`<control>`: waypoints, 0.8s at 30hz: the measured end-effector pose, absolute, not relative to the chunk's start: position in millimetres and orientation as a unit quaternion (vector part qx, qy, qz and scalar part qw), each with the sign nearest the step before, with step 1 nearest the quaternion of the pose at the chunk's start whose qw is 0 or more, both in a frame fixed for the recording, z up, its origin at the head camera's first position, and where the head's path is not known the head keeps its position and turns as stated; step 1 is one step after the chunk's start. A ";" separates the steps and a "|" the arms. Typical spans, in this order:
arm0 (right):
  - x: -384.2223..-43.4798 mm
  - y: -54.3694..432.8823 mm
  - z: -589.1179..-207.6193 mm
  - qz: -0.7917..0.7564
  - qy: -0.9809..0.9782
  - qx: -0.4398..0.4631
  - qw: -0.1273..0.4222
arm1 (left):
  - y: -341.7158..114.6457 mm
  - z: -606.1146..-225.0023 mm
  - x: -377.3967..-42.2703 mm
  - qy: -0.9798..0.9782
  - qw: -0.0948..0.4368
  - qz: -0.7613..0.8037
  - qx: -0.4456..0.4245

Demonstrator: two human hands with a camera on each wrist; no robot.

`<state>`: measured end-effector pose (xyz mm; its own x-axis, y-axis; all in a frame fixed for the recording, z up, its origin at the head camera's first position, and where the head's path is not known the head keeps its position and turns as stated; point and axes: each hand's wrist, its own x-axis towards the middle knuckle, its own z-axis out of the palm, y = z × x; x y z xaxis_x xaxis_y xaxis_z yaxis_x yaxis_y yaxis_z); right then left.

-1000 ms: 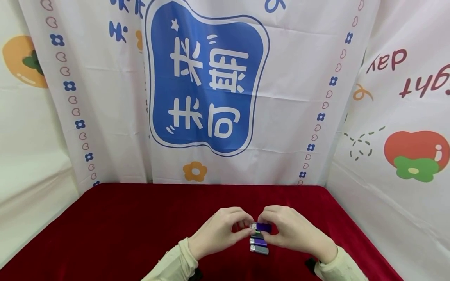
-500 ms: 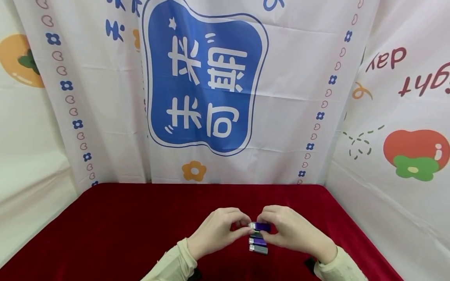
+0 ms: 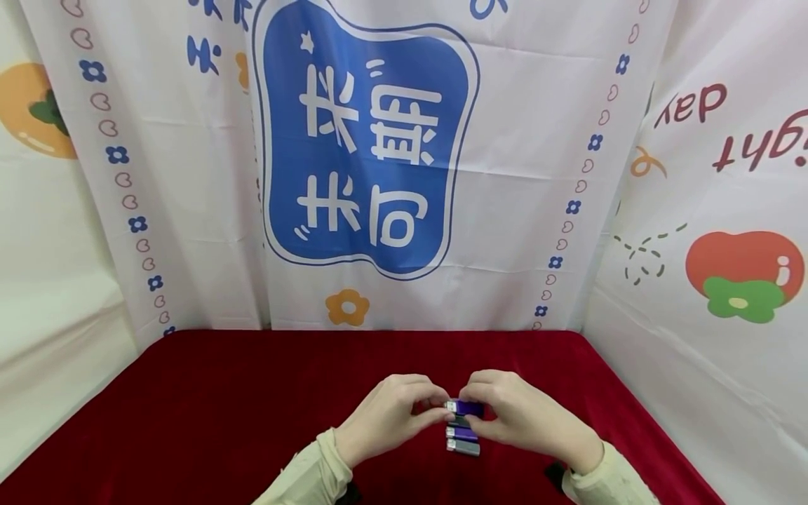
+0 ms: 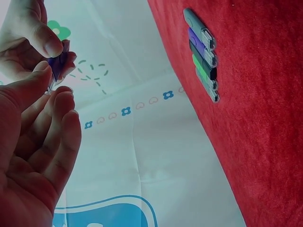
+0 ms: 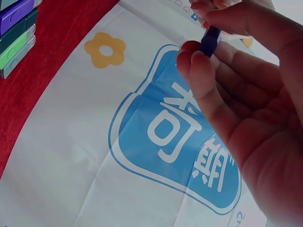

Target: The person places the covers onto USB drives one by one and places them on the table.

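Close over the table, a purple USB flash drive (image 3: 468,408) with a clear end is held between both hands. My right hand (image 3: 527,414) pinches its purple body between thumb and fingers. At the clear end, the thumb and fingertips of my left hand (image 3: 393,412) pinch the tip. In the left wrist view the held drive (image 4: 57,65) is partly covered by fingers. Below the hands lies a row of several flash drives, among them a grey one (image 4: 199,26), a purple one (image 4: 201,45), a black one (image 4: 202,60) and a green one (image 5: 13,52).
Red cloth (image 3: 252,407) covers the table. White printed curtains (image 3: 524,140) stand along its back and sides. Small dark objects (image 3: 555,475) show beside the right sleeve (image 3: 609,477) and near the left sleeve (image 3: 315,470).
The head view has shifted slightly. Both hands keep nearly the same place and hold on the purple flash drive; the green strip below it is now hidden in the head view.
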<state>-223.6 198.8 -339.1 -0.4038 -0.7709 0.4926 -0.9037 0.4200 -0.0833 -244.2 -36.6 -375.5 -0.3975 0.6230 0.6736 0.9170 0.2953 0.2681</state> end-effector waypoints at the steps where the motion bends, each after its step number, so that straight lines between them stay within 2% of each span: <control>1: -223.6 198.4 -339.2 0.171 -0.820 0.511 0.192 | -37.0 -375.7 -244.2 -0.771 0.229 -0.322 -0.500; 18: -221.3 192.9 -339.3 0.167 -0.804 0.534 0.201 | -38.7 -373.7 -245.8 -0.757 0.224 -0.309 -0.531; 24: -220.9 195.0 -338.8 0.182 -0.819 0.515 0.175 | -37.4 -374.2 -245.6 -0.756 0.227 -0.306 -0.533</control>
<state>-220.9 195.0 -338.8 -0.4075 -0.7808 0.4736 -0.9078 0.4025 -0.1176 -245.6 -37.4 -374.2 -0.3295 0.6660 0.6693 0.9440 0.2452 0.2208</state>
